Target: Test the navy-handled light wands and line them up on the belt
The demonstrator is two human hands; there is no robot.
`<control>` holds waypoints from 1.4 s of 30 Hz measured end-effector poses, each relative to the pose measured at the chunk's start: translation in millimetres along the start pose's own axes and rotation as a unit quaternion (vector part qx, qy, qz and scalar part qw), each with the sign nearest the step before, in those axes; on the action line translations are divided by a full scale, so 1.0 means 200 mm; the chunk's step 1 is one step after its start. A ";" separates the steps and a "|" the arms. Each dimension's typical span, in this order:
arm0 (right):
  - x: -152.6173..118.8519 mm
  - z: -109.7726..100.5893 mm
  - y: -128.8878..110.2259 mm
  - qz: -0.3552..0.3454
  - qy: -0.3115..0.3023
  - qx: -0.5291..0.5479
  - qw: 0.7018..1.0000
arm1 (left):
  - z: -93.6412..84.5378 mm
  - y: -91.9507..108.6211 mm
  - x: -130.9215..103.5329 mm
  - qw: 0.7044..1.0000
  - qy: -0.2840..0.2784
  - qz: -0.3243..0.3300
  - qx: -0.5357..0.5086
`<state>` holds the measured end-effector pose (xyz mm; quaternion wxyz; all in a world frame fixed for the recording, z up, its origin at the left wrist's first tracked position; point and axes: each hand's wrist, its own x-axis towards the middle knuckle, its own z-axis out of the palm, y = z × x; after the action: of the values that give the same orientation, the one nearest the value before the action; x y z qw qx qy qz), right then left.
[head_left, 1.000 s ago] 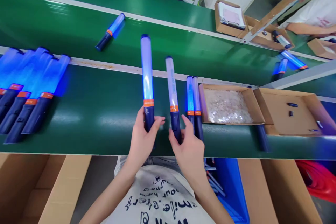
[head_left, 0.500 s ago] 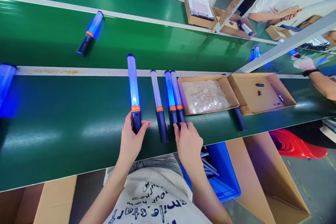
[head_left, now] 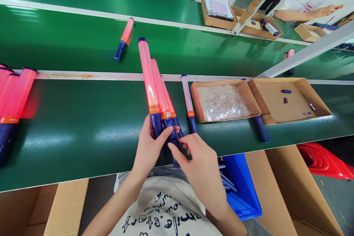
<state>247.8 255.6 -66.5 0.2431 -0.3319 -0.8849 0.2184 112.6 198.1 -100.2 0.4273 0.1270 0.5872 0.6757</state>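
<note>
My left hand (head_left: 151,143) is closed round the dark blue handle of a glowing pink light stick (head_left: 148,77), tilted up off the green bench. Its thumb reaches over the handle of a second lit pink light stick (head_left: 159,84) alongside. My right hand (head_left: 198,156) has thumb and fingers on either side of that second handle. Partly hidden behind these, a third light stick (head_left: 169,99) looks pink too. A paler light stick (head_left: 188,97) lies to the right by a carton, apart from both hands.
An open carton (head_left: 194,97) of clear plastic bags and a carton (head_left: 279,112) with small dark parts stand at right. Several lit sticks (head_left: 20,92) lie at left; another light stick (head_left: 124,40) is on the far green belt. A slanted post (head_left: 301,51) crosses at right. Below is a blue bin (head_left: 249,188).
The lit sticks turned from blue to pink. My right hand brought a lit stick left, next to the one in my left hand. The far belt's stick shifted right. A co-worker's gloved hand left view.
</note>
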 end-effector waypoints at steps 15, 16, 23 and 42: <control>0.11 -0.03 0.01 -0.061 0.047 0.172 0.982 | -0.03 0.14 -0.14 0.998 0.002 0.026 0.062; 0.11 -0.02 0.01 -0.065 0.048 0.166 0.983 | -0.04 0.14 -0.14 0.998 -0.001 0.026 0.060; 0.11 -0.01 0.01 -0.103 0.044 0.148 0.983 | -0.04 0.13 -0.14 0.998 -0.005 0.026 0.059; -0.08 0.16 0.25 0.120 -0.008 0.070 0.990 | -0.05 0.00 -0.01 0.991 0.055 0.009 0.120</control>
<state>264.2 272.5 -122.9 0.2310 -0.4159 -0.8233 0.3096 107.7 189.1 -102.1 0.3700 0.1454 0.6855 0.6100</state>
